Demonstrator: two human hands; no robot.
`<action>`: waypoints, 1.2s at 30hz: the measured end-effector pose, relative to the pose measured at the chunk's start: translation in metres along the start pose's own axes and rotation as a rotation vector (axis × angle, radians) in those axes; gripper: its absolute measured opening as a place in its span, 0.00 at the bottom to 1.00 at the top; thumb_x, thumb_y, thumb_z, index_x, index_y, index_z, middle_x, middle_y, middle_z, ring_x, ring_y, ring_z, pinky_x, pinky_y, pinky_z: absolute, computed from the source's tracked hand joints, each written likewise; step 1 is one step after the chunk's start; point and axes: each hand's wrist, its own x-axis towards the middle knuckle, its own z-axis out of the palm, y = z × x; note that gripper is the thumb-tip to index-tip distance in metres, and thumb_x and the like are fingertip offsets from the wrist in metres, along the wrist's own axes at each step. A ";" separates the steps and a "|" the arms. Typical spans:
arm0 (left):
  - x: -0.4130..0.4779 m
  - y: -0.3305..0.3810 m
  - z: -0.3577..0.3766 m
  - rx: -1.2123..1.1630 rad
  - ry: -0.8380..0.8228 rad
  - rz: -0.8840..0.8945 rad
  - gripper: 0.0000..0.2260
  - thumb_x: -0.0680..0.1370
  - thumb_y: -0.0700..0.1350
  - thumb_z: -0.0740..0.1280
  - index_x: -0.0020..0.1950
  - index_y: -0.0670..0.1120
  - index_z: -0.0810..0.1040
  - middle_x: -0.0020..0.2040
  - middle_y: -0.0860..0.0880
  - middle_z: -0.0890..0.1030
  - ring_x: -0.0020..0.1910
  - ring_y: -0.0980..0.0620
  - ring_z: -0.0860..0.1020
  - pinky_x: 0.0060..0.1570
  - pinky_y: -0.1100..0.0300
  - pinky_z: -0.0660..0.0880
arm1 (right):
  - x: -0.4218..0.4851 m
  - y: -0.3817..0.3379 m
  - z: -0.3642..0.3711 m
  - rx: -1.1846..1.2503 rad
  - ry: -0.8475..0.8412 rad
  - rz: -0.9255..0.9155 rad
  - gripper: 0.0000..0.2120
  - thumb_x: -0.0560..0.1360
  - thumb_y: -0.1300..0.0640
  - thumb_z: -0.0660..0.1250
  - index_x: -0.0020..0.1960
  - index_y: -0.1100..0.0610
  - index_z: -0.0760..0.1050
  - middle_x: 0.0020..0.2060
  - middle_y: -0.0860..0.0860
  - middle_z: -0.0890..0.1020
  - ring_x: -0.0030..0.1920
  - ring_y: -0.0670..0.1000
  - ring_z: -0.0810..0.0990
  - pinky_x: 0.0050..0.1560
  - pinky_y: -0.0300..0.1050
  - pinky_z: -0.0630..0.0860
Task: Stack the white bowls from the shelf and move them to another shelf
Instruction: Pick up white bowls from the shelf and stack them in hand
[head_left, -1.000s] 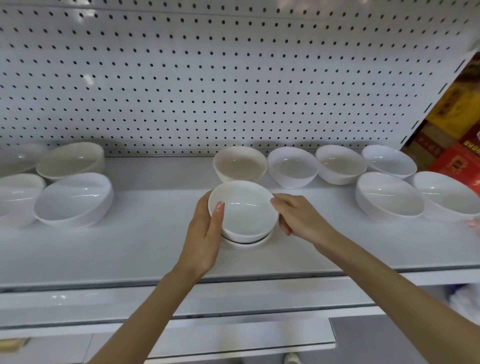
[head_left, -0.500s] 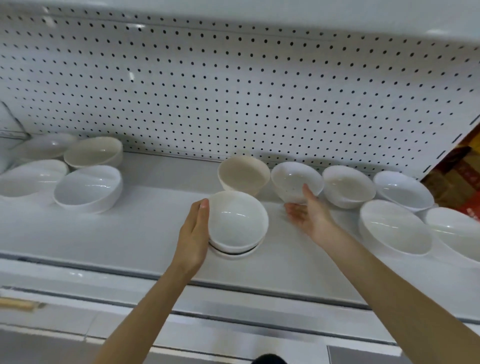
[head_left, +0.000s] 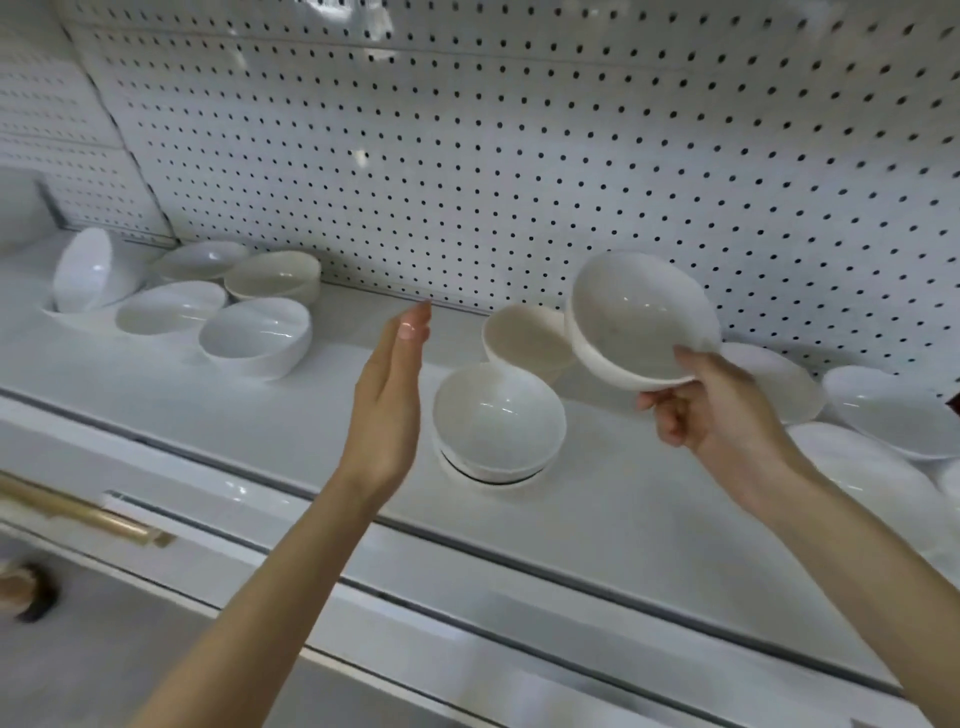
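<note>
R hand (head_left: 711, 410) is gripping 1 white bowl (head_left: 641, 322) at its near rim, fingers curled underneath, holding it tilted in the air above the shelf (head_left: 311, 415), up and right of the stack (head_left: 498, 415). Prob lining it up to nest on top next. L hand (head_left: 387, 395) is standing flat, fingers straight, holding nothing, just beside the stack's left side, likely there to steady it. Can't tell if it's touching. Stack is sitting mid-shelf, looking like 2 nested bowls. Loose bowls are waiting at left (head_left: 254, 335) & right (head_left: 883, 410).
</note>
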 end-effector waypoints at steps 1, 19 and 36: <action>-0.001 0.005 0.007 -0.007 -0.026 0.005 0.32 0.72 0.68 0.51 0.70 0.53 0.70 0.69 0.58 0.73 0.68 0.62 0.70 0.73 0.51 0.63 | -0.006 -0.005 0.006 -0.020 -0.044 0.014 0.10 0.81 0.56 0.56 0.51 0.63 0.71 0.24 0.57 0.77 0.19 0.49 0.65 0.20 0.39 0.61; -0.014 -0.030 0.036 0.074 0.092 -0.119 0.18 0.83 0.58 0.49 0.65 0.54 0.73 0.58 0.59 0.78 0.59 0.65 0.74 0.53 0.70 0.70 | 0.003 0.024 0.050 -0.426 -0.275 -0.025 0.10 0.81 0.55 0.57 0.45 0.54 0.75 0.18 0.48 0.69 0.18 0.44 0.63 0.19 0.32 0.58; -0.018 -0.050 0.040 -0.046 0.186 -0.139 0.24 0.78 0.63 0.50 0.64 0.53 0.75 0.59 0.55 0.80 0.61 0.58 0.76 0.58 0.62 0.71 | 0.012 0.050 0.047 -0.456 -0.190 -0.204 0.12 0.78 0.43 0.61 0.60 0.43 0.74 0.49 0.45 0.73 0.46 0.35 0.74 0.46 0.28 0.66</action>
